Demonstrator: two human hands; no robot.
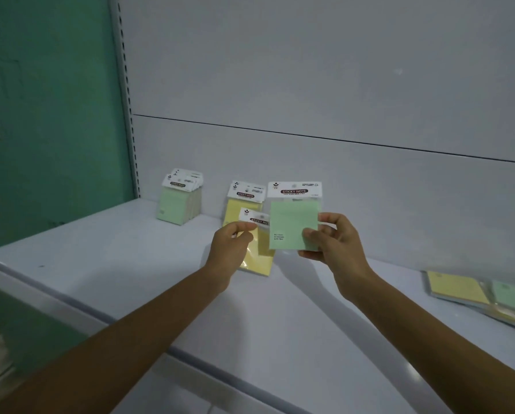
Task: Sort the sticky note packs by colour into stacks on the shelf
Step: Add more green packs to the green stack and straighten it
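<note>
1. The right hand (pixel 337 243) held a pale green square sticky note pack (pixel 293 222) upright above the white metal shelf (pixel 115 264), thumb pressed on its front face near the lower right corner and the other fingers closed behind it.
2. That pack sat in clear wrap under a white card header printed "STICKY NOTE" in a dark oval, with small print lines at the lower left of the green pad.
3. The left hand (pixel 232 246) pinched a pale yellow square sticky note pack (pixel 259 252) by its white header, thumb and fingertips closed on the top edge; the pack hung tilted, and whether its lower end touched the shelf could not be told.
4. The two held packs were just beside each other, the green one overlapping the yellow one's right edge in the view.
5. At the back of the shelf, leaning on the white rear panel (pixel 310 85), stood a row of green packs (pixel 180 198) to the left.
6. Near it, behind the left hand, stood a yellow stack (pixel 244 201), also upright with white headers on top.
7. At the far right, a loose, blurred heap of yellow and green packs (pixel 483 294) lay flat.
</note>
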